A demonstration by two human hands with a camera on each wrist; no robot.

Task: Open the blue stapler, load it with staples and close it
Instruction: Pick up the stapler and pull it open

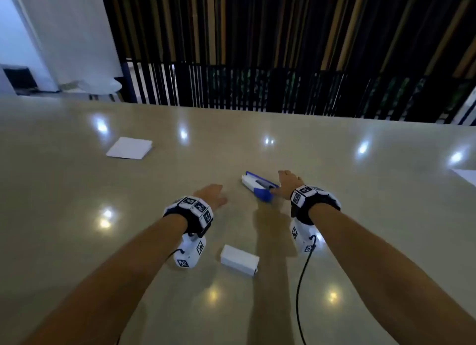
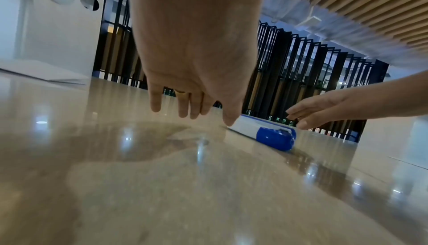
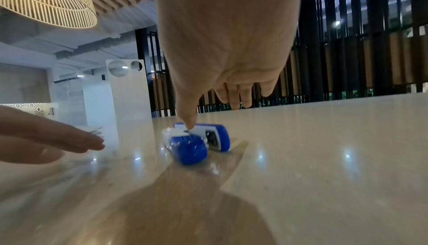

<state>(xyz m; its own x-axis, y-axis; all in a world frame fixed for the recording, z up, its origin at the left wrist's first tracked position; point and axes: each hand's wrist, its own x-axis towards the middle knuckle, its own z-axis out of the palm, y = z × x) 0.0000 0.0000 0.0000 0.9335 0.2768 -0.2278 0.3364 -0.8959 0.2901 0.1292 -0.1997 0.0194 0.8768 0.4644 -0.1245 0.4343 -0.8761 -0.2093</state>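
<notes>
The stapler [image 1: 258, 188] lies on its side on the desk [image 1: 334, 190], between the two hands. The right hand [image 1: 288, 183] reaches over its near blue end, fingers [image 3: 234, 99] straight and slightly apart, the thumb tip seeming to touch the stapler's white side (blur makes this uncertain). The left hand [image 1: 210, 195] hovers just left of it, fingers [image 2: 183, 106] relaxed and loosely spread, holding nothing. A small white box [image 1: 239, 259] sits nearer the person, a paper stack [image 1: 128, 148] far left.
</notes>
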